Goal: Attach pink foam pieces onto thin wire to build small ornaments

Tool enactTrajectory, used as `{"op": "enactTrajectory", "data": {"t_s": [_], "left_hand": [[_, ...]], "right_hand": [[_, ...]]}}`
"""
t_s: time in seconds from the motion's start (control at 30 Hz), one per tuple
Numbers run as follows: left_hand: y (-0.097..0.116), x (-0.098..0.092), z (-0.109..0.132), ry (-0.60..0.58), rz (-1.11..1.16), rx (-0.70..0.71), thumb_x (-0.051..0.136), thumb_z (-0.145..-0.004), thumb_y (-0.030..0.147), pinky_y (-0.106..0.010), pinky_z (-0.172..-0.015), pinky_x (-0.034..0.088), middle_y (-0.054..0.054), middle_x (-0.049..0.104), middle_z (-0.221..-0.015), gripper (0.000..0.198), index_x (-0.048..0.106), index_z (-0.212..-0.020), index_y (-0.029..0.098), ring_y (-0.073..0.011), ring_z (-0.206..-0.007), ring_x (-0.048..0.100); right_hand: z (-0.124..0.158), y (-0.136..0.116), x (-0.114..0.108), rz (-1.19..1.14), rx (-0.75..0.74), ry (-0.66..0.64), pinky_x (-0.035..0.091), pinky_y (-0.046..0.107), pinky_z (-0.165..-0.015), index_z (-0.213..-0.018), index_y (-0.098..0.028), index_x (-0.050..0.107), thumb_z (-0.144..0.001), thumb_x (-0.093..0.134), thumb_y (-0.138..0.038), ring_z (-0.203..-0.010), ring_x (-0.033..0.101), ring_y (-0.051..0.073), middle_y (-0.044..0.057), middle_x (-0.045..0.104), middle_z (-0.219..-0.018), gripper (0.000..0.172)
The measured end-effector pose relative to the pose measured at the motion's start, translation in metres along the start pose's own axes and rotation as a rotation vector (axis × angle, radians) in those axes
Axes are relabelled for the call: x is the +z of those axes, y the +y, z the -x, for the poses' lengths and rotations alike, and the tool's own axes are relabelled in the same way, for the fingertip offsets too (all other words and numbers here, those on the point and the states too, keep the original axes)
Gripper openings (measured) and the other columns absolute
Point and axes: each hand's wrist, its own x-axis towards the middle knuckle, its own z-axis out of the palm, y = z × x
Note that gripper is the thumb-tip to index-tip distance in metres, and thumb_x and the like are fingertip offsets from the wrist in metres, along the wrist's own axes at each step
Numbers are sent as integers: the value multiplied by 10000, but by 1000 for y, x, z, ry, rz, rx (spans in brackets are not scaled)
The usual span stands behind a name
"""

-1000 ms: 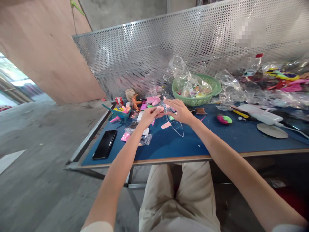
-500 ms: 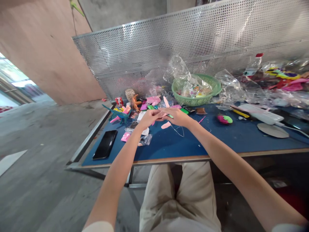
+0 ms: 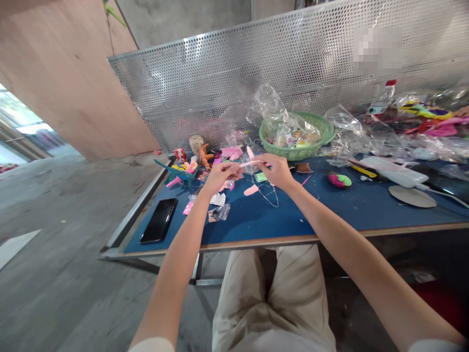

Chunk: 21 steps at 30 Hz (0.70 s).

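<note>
Down low spreads a gray floor (image 3: 73, 220). A shiny metal sheet (image 3: 205, 83) full of holes stands behind a blue bench (image 3: 264, 227), which carries a green basket (image 3: 293, 154). Over the bench, the left hand (image 3: 222, 175) and right hand (image 3: 277, 169) pinch a pink strip (image 3: 251, 163) between them, each grip narrow.

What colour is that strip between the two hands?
Pale pink. The strip shows best in the head view.
</note>
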Motion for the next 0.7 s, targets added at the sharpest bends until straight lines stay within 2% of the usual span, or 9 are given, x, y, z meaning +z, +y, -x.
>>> {"op": "enactTrajectory", "data": {"t_s": [0.1, 0.13, 0.2, 0.27, 0.33, 0.47, 0.57, 0.63, 0.7], "left_hand": [[-4, -5, -8, 215, 80, 110, 822, -832, 442, -253, -724, 579, -63, 775, -923, 312, 784, -981, 170, -116, -725, 678], [-4, -5, -10, 258, 111, 114, 808, -846, 414, -249, -741, 578, -61, 772, -938, 272, 780, -973, 175, -113, -741, 671], [-5, 0, -13, 287, 171, 81, 790, -860, 372, -262, -811, 587, -64, 770, -976, 218, 776, -951, 174, -119, -793, 680], [-6, 8, -13, 260, 215, 42, 782, -868, 368, -296, -908, 588, -69, 770, -1021, 210, 773, -937, 170, -138, -875, 704], [-7, 17, -11, 202, 212, 36, 779, -878, 401, -332, -998, 570, -76, 765, -1117, 234, 776, -948, 178, -170, -1004, 720], [-6, 28, -2, -19, 111, 66, 782, -861, 541, -382, -1056, 549, -94, 745, -1249, 386, 791, -1043, 200, -236, -1165, 706], [-4, 31, 3, -136, 24, 45, 766, -861, 587, -378, -977, 579, -105, 772, -1168, 501, 772, -1176, 197, -234, -1056, 736], [-1, 33, 5, -133, -44, 38, 751, -866, 603, -337, -841, 592, -100, 784, -1067, 514, 771, -1161, 183, -214, -916, 741], [3, 33, 7, -124, -136, 53, 739, -871, 608, -282, -678, 545, -71, 763, -881, 489, 776, -1093, 174, -176, -742, 694]], "right_hand": [[-2, 11, -7, -9, 162, 273, 614, 336, -711, -1115, -237, 741, -1081, 451, -381, -693, 709, 170, 37, 759, -857, 326], [-2, 14, -8, 5, 153, 289, 615, 348, -742, -1124, -238, 739, -1076, 460, -377, -743, 722, 182, 45, 765, -894, 316], [-1, 17, -7, 31, 60, 206, 607, 400, -871, -1138, -230, 741, -1061, 489, -346, -949, 743, 226, 78, 781, -1053, 288], [0, 12, -2, 2, -5, 82, 587, 424, -942, -1201, -214, 724, -1055, 498, -309, -1067, 728, 249, 100, 772, -1151, 285], [0, 5, 5, -45, 10, 22, 596, 397, -893, -1249, -212, 695, -1035, 561, -317, -1001, 735, 239, 92, 773, -1125, 274], [0, -6, 15, -20, -84, -44, 570, 435, -949, -1081, -240, 743, -1017, 611, -324, -1038, 699, 253, 88, 756, -1106, 169], [0, -4, 16, 37, -132, -55, 559, 463, -961, -1070, -242, 746, -1017, 601, -295, -1051, 675, 263, 102, 738, -1090, 163], [0, -1, 16, 38, -161, -89, 574, 445, -932, -1111, -234, 734, -1020, 598, -297, -1029, 682, 255, 104, 735, -1078, 175], [0, 1, 16, 51, -213, -108, 583, 431, -922, -1090, -224, 736, -1023, 600, -320, -1026, 691, 251, 109, 734, -1082, 180]]}}
